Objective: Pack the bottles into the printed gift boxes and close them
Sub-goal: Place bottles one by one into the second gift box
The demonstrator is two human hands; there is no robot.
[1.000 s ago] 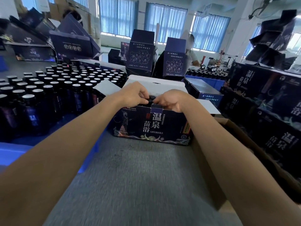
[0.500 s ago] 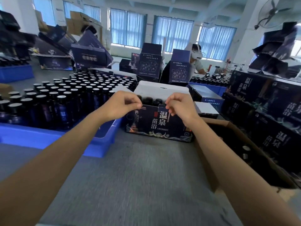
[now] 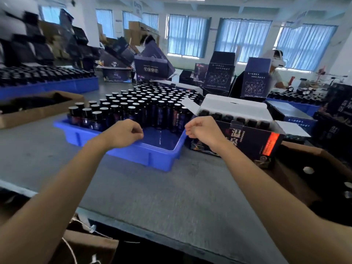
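Both hands empty: left hand (image 3: 124, 133) and right hand (image 3: 203, 130) loosely curled above blue tray (image 3: 152, 155) near edge. Gift box (image 3: 253, 141) lid up; careless reach could topple bottles (image 3: 144, 109).

This is a packing room in a small factory or workshop. A long grey worktable (image 3: 171, 187) carries a blue plastic tray (image 3: 156, 155) crowded with rows of identical dark capped bottles (image 3: 144, 103), and more such trays (image 3: 57, 85) stand further back. Printed dark gift boxes (image 3: 255, 80) of one design stand open or lie stacked all around, beside brown cardboard cartons (image 3: 38, 109). Another worker (image 3: 276, 71) stands at a bench near the far wall, under tall windows with pale blue curtains (image 3: 243, 39).
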